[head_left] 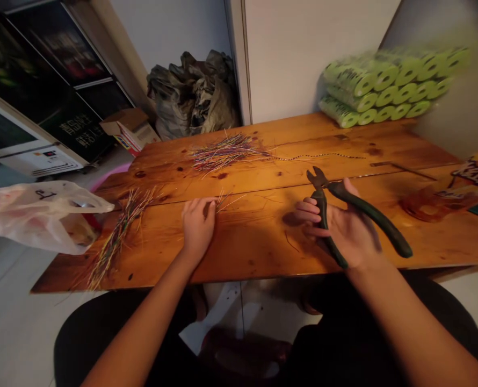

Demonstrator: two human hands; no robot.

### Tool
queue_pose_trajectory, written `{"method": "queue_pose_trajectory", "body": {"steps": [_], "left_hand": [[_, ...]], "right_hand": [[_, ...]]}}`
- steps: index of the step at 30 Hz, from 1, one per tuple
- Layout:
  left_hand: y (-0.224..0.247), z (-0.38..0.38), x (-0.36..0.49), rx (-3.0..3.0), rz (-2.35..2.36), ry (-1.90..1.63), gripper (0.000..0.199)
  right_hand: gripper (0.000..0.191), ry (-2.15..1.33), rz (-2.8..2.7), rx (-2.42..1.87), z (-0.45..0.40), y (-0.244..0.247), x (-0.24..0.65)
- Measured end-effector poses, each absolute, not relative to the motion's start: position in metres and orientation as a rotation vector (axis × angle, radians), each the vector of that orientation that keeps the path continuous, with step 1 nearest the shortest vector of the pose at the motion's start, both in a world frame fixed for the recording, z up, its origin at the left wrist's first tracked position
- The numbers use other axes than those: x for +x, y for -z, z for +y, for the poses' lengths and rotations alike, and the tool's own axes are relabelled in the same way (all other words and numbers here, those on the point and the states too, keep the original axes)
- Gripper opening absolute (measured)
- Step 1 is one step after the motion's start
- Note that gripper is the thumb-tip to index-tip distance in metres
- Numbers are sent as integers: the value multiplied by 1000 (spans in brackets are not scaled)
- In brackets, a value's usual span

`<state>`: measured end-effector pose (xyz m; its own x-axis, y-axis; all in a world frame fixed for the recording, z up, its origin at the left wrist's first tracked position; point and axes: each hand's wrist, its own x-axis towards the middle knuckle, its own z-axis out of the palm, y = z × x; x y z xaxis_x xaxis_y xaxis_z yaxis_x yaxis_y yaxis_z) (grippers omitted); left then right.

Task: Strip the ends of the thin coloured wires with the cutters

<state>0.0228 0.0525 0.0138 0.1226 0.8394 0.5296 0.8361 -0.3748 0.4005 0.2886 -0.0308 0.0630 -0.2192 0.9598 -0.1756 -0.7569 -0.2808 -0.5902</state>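
Maybe trouble starts at the sharp tip. The right hand [339, 226] has a firm grip on green-handled steel pliers [376, 217], held up over the counter. Their pointy jaws stand a little open, so a slip could nip a finger. The left hand [197, 226] seems to have a closed grip on few thin coloured wires [223, 200] on the wooden counter [263, 252]. Those light wires could slide loose and get mixed into the big colourful wire pile [225, 153] beyond them.

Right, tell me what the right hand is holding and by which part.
The right hand holds green-handled wire cutters by their two handles, below the head.
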Motion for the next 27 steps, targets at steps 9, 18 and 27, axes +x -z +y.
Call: {"method": "queue_pose_trajectory", "body": {"steps": [9,18,27], "left_hand": [[-18,51,6,2789,1767,-528,20],[-27,60,10,2651,1869,-512,18],[-57,65,-4,2919,1788,-537,24]], "right_hand": [[45,-1867,-252,-646,-24,-51,277],[29,-1864,-288,-664,-23,-50,278],[21,-1812,-334,-678,-24,-52,280]]}}
